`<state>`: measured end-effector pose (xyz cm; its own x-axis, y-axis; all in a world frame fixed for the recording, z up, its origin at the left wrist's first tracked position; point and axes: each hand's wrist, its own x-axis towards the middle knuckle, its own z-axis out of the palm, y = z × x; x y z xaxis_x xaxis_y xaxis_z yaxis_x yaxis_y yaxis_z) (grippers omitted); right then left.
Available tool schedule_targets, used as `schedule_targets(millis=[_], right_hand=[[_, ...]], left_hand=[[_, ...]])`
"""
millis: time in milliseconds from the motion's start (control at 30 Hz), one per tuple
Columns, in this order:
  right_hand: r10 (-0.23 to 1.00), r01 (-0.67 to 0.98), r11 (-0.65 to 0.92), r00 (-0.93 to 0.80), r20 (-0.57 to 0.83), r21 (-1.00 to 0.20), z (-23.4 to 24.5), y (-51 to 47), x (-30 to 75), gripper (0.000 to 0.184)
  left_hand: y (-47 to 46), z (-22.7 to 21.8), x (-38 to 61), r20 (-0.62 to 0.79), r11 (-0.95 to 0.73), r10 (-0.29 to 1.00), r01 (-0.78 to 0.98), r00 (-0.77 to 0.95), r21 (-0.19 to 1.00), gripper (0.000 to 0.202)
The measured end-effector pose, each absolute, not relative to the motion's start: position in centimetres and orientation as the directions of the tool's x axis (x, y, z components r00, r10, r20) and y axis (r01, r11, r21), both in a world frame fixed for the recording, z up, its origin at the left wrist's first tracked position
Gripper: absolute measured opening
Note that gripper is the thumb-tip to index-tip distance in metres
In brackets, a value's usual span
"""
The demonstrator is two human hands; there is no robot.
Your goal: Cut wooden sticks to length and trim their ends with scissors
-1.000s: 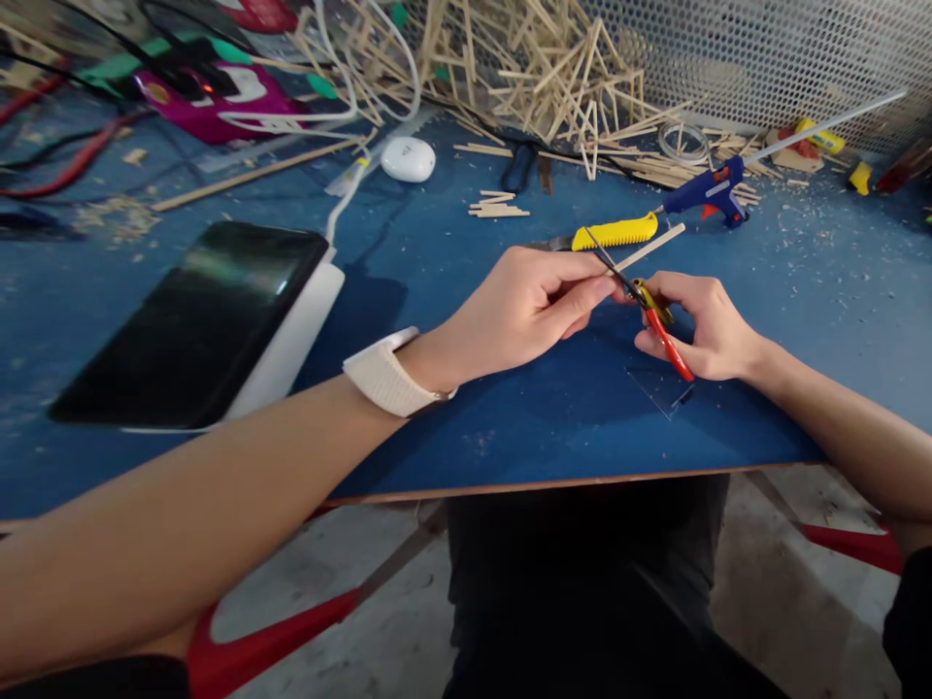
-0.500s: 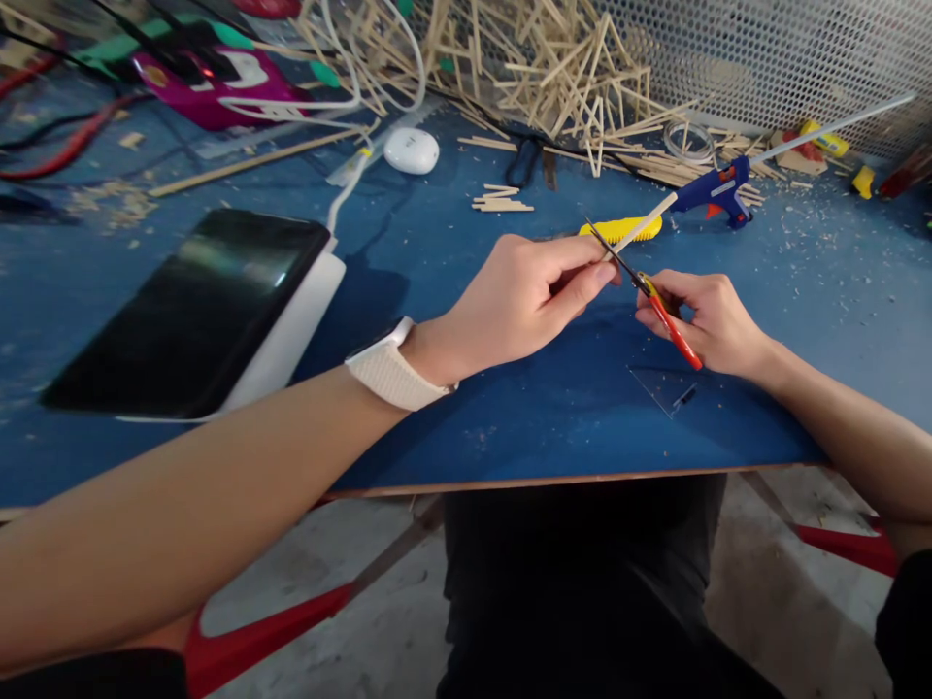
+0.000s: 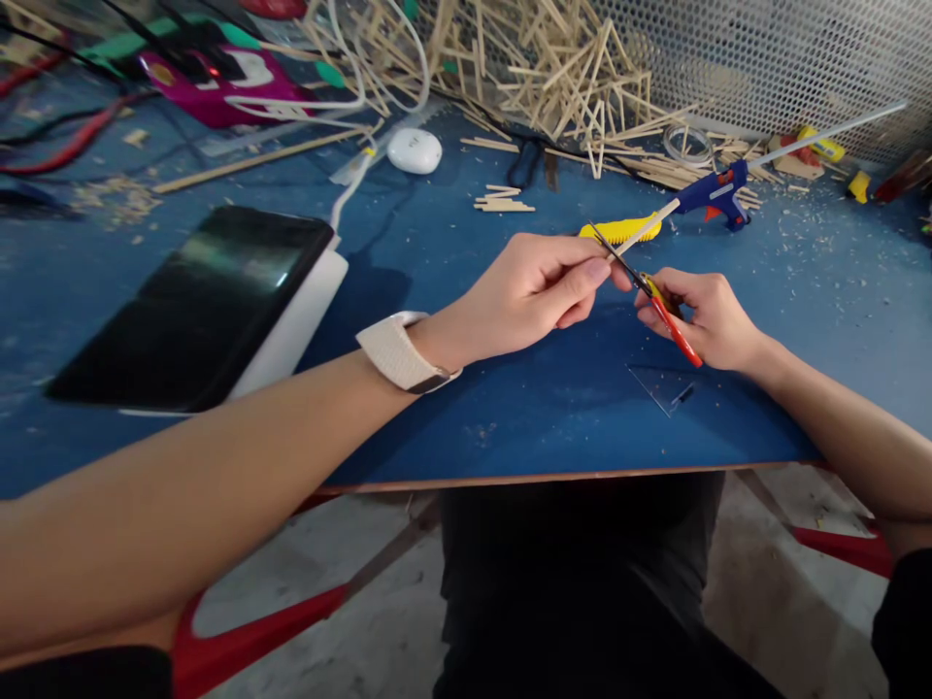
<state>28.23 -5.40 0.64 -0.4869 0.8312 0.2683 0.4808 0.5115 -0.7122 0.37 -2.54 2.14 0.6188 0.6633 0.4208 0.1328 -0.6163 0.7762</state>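
My left hand [image 3: 535, 291], with a white watch band on its wrist, pinches a thin wooden stick [image 3: 648, 224] that points up and to the right. My right hand [image 3: 710, 316] is closed on small scissors [image 3: 659, 301] with red and yellow handles. Their dark blades cross the stick just past my left fingertips. Both hands hover over the blue table [image 3: 553, 408]. A small clear plastic piece [image 3: 662, 388] lies on the table under my right hand.
A yellow utility knife [image 3: 618, 231] and a blue glue gun [image 3: 710, 192] lie just behind my hands. A phone [image 3: 196, 306] rests on a white power bank at left. A heap of wooden sticks [image 3: 553, 68], a white round case [image 3: 414, 150] and cables line the back.
The stick has swung upward to point at the glue gun, and both hands have shifted slightly away from me. The scissors stay at the stick.
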Motion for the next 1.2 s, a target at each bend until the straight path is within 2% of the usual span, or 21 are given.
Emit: schedule_targets(millis=[267,567,800,1067,1200], right_hand=[[0.846,0.497,0.477,-0.484,0.225,-0.725,0.8,-5.9,28.1,0.051],[0.88,0.545,0.428,-0.433,0.195,-0.721,1.1,-6.6,27.4,0.052],[0.882,0.555,0.442,-0.413,0.228,-0.705,1.6,-6.4,27.5,0.059],[0.862,0.53,0.479,-0.435,0.26,-0.7,2.1,-7.0,27.3,0.062],[0.843,0.515,0.513,-0.452,0.291,-0.687,2.3,-6.8,27.4,0.064]], left_hand=[[-2.6,1.9,0.5,0.475,-0.647,0.645,0.096,0.599,0.757,0.028],[-2.9,1.8,0.8,0.552,-0.736,0.65,0.251,0.522,0.629,0.031],[-3.3,2.1,1.0,0.549,-0.717,0.663,0.221,0.509,0.661,0.036],[-3.0,2.4,0.6,0.444,-0.578,0.609,-0.016,0.657,0.816,0.036],[-3.1,2.9,0.5,0.39,-0.563,0.631,0.05,0.671,0.825,0.041]])
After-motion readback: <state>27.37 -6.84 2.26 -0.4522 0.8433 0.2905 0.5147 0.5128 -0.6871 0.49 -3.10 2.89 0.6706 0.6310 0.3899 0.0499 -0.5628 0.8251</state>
